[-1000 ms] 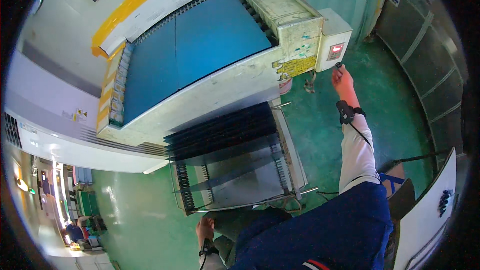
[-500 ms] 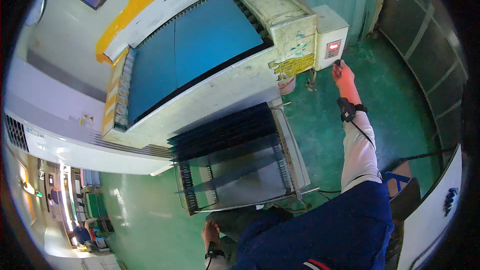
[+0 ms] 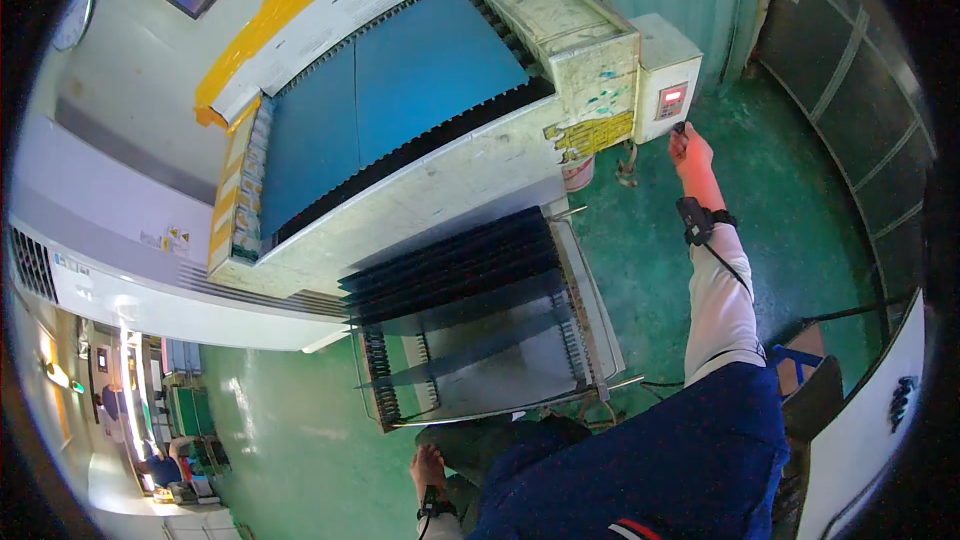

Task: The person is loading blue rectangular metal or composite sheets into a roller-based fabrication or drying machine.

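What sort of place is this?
Probably a factory or workshop floor: a pale machine with blue panels lying in its bed, a control box with a lit red display, and a slotted rack of dark sheets.

Yellow warning triangles point(image 3: 184, 236) mark a white housing point(image 3: 110, 185) — the control box's point(image 3: 653, 72) red display point(image 3: 672, 96) is unreadable.

My right hand point(image 3: 691, 148) held a black knob point(image 3: 679, 127) at the white control box point(image 3: 655, 90), my left hand point(image 3: 427, 468) was near my leg point(image 3: 465, 443), blue panels point(image 3: 430, 55) lay in the machine point(image 3: 440, 175), dark sheets point(image 3: 455, 260) stood in a rack point(image 3: 590, 310).
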{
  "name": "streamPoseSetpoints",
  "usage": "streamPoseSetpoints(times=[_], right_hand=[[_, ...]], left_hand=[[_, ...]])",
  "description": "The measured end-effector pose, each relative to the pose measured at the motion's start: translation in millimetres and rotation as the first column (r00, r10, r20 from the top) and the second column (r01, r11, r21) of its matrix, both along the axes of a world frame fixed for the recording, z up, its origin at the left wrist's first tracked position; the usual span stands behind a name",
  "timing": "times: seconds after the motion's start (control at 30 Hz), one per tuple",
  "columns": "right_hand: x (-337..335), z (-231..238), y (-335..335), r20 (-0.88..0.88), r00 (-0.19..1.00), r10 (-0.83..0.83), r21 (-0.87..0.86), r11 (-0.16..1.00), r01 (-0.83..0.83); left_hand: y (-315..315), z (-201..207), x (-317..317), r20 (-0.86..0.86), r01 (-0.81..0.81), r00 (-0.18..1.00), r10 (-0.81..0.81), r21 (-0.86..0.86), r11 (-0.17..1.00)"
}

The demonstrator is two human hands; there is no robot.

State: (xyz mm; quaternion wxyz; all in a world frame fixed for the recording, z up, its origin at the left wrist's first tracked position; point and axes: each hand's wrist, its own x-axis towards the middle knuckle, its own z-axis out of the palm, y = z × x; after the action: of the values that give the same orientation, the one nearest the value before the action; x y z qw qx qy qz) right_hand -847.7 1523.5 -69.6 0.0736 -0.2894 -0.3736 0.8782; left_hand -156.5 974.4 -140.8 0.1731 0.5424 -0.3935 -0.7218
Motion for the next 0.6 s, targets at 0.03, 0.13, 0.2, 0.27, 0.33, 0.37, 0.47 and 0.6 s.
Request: streamPoseSetpoints(times=[0.03,0.13,0.2,0.27,0.33,0.37,0.47,0.6], right_hand=[[0.9,0.5,0.7,0.000,1.000,-0.010,0.016,1.000,0.010],[-0.9,-1.1,2.6,-0.001,1.000,0.016,-0.007,1.000,-0.016],[-3.1,-5.3,5.6,-0.008,1.000,0.019,0.013,1.000,-0.018],[-4.8,-10.9,11.3,-0.015,1.000,0.016,0.036,0.999,-0.016],[-4.5,-10.6,8.1,-0.002,1.000,0.024,0.052,0.998,-0.024],[-4.5,-10.4,6.3,-0.001,1.000,0.026,0.051,0.998,-0.026],[-5.1,-11.5,8.7,0.003,1.000,0.012,0.059,0.998,-0.012],[-4.5,-11.0,7.7,-0.024,1.000,0.016,0.071,0.997,-0.014]], left_hand=[[0.2,-0.8,-1.7,0.004,0.003,1.000,-0.003,0.005,1.000],[-1.4,-3.9,-0.2,0.043,-0.001,0.999,0.002,-0.015,1.000],[-2.9,-4.3,-2.0,0.002,0.008,1.000,-0.008,-0.004,1.000],[-0.5,-2.3,-5.7,0.023,0.017,1.000,-0.016,-0.018,1.000],[0.1,-1.1,-3.0,0.048,0.015,0.999,-0.013,-0.037,0.999],[-0.3,-0.8,-2.5,0.031,0.002,1.000,-0.001,-0.026,1.000],[2.0,1.6,-6.3,0.044,-0.017,0.999,0.019,-0.028,0.999],[0.8,3.5,-6.8,0.090,0.012,0.996,-0.008,-0.047,0.999]])
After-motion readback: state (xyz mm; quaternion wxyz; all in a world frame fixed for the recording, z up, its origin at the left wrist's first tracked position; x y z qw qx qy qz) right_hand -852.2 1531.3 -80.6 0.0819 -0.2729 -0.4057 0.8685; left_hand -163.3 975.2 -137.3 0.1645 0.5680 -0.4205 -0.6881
